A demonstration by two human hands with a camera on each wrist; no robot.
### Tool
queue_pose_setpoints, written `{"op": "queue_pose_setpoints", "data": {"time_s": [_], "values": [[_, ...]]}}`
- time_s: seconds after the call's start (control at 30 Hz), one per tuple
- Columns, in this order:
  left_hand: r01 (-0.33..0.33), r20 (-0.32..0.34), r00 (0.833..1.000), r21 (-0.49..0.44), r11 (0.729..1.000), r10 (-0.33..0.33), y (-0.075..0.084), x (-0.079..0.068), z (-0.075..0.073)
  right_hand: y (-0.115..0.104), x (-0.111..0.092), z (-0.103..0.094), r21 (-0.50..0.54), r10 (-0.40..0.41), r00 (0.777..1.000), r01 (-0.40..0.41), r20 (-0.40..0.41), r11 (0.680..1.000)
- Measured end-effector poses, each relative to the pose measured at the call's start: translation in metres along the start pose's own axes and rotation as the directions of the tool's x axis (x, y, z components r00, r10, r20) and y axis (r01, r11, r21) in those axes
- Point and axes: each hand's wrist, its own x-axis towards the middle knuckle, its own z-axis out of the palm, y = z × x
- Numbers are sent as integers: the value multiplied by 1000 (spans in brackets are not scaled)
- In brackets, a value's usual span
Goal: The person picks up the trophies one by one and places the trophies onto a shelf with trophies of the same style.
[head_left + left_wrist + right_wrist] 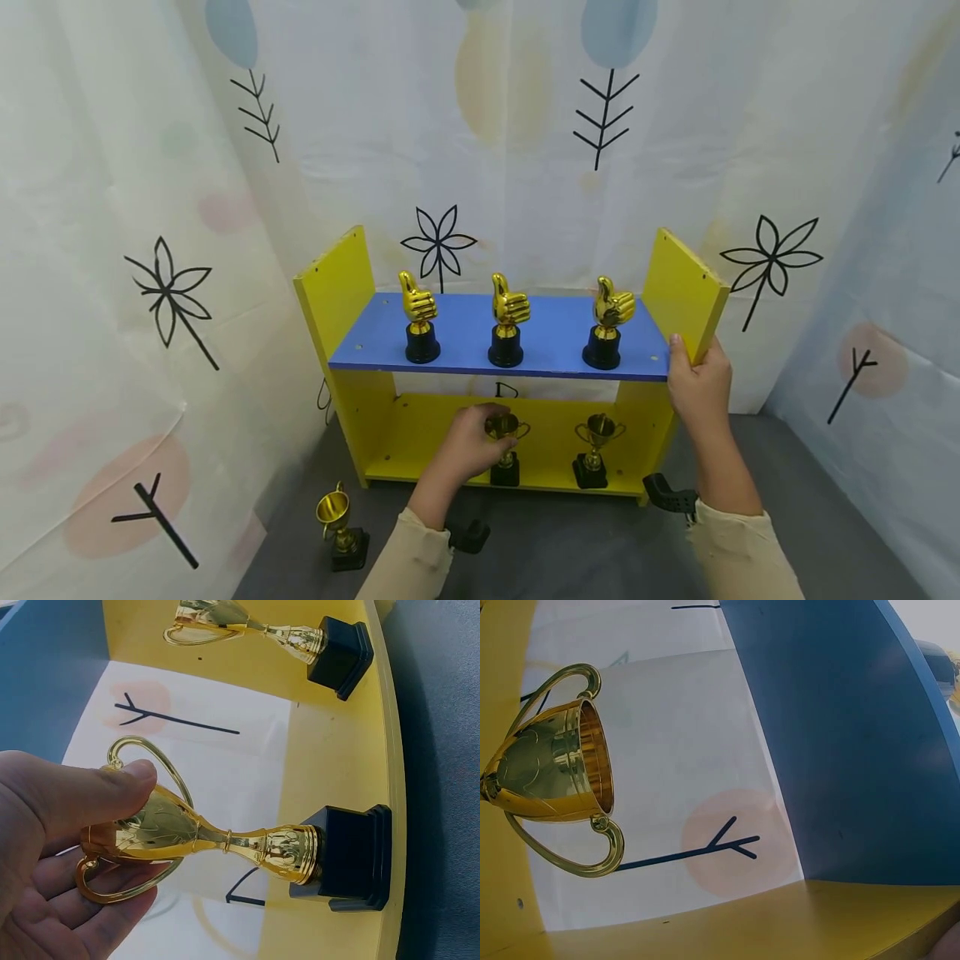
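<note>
My left hand (474,442) holds a gold trophy cup (161,821) by its bowl, with the thumb on one side and the fingers behind a handle. That cup stands upright, its black base (505,471) at the front of the yellow lower shelf (442,417). To its right on the same shelf is a second gold trophy cup (592,450). My right hand (701,387) grips the front edge of the right yellow side panel (686,287), beside the end of the blue upper shelf (465,325). Its thumb lies in front and its fingers are mostly hidden behind the panel.
Three gold thumbs-up trophies on black bases, left (422,321), middle (507,321) and right (607,325), line the blue shelf. Another gold trophy cup (341,525) stands on the dark grey surface (570,550) at front left. Patterned white cloth (345,150) hangs behind and at both sides.
</note>
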Motion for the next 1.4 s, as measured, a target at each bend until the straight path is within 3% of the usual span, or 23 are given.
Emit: {"op": "queue_pose_setpoints", "data": {"time_s": [1.4], "values": [[-8,-32,999,-55,998,6,-5,1,7,-2,-2,-1,9,42,999,-43,19,999]]}}
